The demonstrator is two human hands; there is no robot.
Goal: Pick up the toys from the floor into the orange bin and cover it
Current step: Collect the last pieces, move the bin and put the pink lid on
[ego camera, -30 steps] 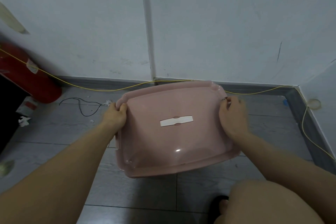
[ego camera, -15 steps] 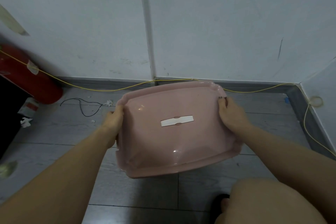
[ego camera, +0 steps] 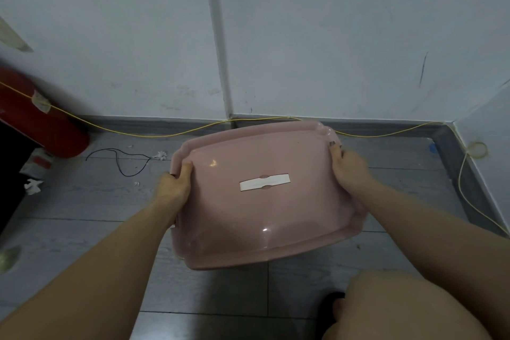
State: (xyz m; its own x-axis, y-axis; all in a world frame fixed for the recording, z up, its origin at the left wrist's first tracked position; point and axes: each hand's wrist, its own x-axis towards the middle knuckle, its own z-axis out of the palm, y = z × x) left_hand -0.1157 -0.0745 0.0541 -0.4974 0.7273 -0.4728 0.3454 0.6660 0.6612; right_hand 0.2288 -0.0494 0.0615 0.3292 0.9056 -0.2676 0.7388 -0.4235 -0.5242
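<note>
In the head view, the only one given, a pale pink lid [ego camera: 265,196] is seen in the centre of the frame, lying over what is presumably the bin, whose body is almost wholly hidden beneath it; a white label strip [ego camera: 264,181] is fixed across its top. The left hand [ego camera: 176,188] is curled round the lid's left edge, thumb on top; the right hand [ego camera: 349,167] is curled over the upper right corner, fingertips hooked at the rim. No toys are seen on the grey floor [ego camera: 82,215]; whether they are inside cannot be told. The lid looks tilted, its near edge hanging towards the lower centre, so a seat on one side only is judged the main risk; uneven pressing could pop the far corner up, or the bin could be slid towards the wall. A yellow cable [ego camera: 138,134] runs close behind and might be caught under the rim.
</note>
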